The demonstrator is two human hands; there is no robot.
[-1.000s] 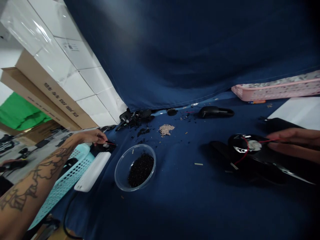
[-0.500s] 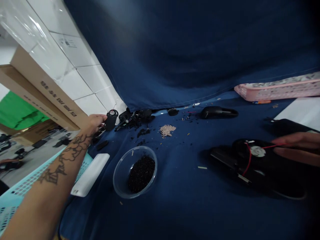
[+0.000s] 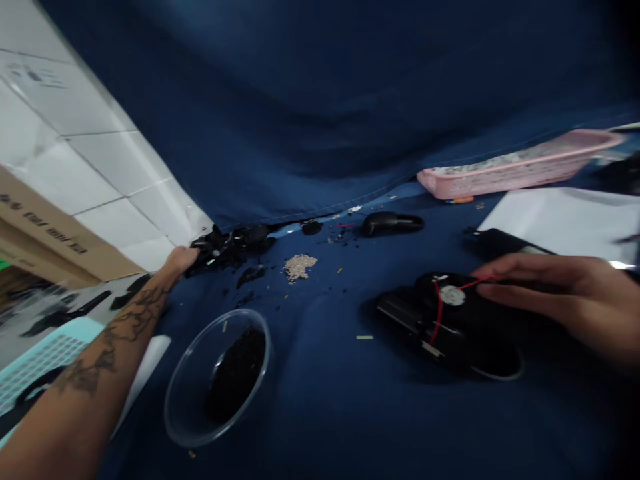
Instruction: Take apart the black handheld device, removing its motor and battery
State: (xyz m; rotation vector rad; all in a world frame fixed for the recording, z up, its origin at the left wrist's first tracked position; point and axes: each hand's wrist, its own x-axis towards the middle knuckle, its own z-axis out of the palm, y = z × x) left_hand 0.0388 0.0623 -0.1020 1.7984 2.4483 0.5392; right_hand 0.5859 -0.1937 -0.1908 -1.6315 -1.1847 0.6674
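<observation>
My right hand [image 3: 555, 287] pinches a red wire [image 3: 483, 280] between thumb and fingers. That wire leads to a round silver disc [image 3: 451, 295] set in a black plastic housing [image 3: 480, 337], which lies on the blue cloth. A second red wire [image 3: 440, 310] curves down from the disc. At the far left, my left hand [image 3: 181, 261] reaches to a pile of black plastic parts [image 3: 235, 243] by the wall. Its fingers are blurred and partly hidden among the parts, so whether it holds one cannot be made out.
A clear tub [image 3: 173, 400] of small black pieces stands near the front left. Beyond it lie a heap of tiny pale pieces [image 3: 300, 267] and a black casing [image 3: 393, 224]. A pink basket [image 3: 505, 177] and white paper [image 3: 565, 217] are at right, a turquoise basket [image 3: 55, 360] at left.
The view has turned left to right, so things sit further left. The black part with a disc at my left hand no longer shows distinctly. More of my right hand shows, still on the wire.
</observation>
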